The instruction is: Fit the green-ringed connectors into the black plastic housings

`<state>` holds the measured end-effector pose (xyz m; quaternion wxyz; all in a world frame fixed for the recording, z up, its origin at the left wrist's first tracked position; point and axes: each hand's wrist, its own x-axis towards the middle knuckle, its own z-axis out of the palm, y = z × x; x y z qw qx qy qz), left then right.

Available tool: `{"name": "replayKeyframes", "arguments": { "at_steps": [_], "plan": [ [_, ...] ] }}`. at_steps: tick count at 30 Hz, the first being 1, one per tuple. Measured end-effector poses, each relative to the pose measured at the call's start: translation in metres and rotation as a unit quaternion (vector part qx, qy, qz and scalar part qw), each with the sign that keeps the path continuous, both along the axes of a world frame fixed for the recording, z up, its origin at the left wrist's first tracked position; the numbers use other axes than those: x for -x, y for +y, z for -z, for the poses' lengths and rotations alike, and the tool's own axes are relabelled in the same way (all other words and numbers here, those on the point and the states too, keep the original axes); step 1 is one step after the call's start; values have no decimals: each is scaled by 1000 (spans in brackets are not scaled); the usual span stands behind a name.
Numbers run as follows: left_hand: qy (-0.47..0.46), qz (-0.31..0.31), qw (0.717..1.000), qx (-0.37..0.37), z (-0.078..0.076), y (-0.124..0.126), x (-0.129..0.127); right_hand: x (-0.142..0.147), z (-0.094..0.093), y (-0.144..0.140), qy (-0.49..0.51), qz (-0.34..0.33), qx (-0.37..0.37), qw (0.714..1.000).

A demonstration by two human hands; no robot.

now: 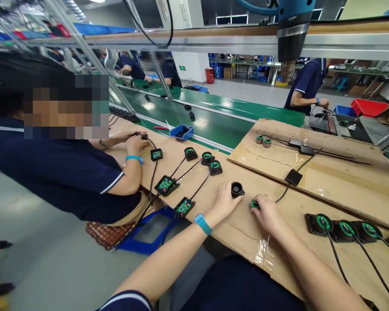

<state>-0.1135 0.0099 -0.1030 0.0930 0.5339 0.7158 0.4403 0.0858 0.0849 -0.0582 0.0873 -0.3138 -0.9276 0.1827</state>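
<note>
My left hand (224, 202), with a teal band at the wrist, has its fingers and thumb around the side of a black round housing (237, 190) on the cardboard. The housing shows an open, ringed hollow and a small mounting ear. To its right, my right hand (268, 212) grips a small round part with a green circuit board (254, 204); the fingers hide much of it. A black cable (282, 194) leads from near this hand up to a flat black box (293, 177). The two held pieces are a short way apart.
Several black housings with green boards (345, 228) and cables lie at right. More round units (215, 166) and boxed circuit boards (184, 207) lie left. A co-worker (61, 168) works beside me. A power screwdriver (293, 34) hangs overhead; a green conveyor (214, 125) runs behind.
</note>
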Motion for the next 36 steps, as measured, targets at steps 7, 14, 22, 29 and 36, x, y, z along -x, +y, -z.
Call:
{"name": "replayKeyframes", "arguments": {
  "at_steps": [7, 14, 22, 29, 36],
  "plan": [
    [-92, -20, 995, -20, 23, -13, -14, -6, 12, 12, 33, -32, 20, 999],
    [-92, 6, 995, -38, 16, -14, -13, 10, -2, 0, 211, 42, -21, 976],
    [-3, 21, 995, -93, 24, -18, -14, 46, 6, -9, 254, 34, -89, 962],
    [-7, 36, 993, -112, 22, -17, -15, 45, 5, -16, 278, 22, -88, 956],
    [-61, 51, 993, -88, 25, -17, -13, 53, 18, -15, 256, 1, -95, 962]
  ]
}}
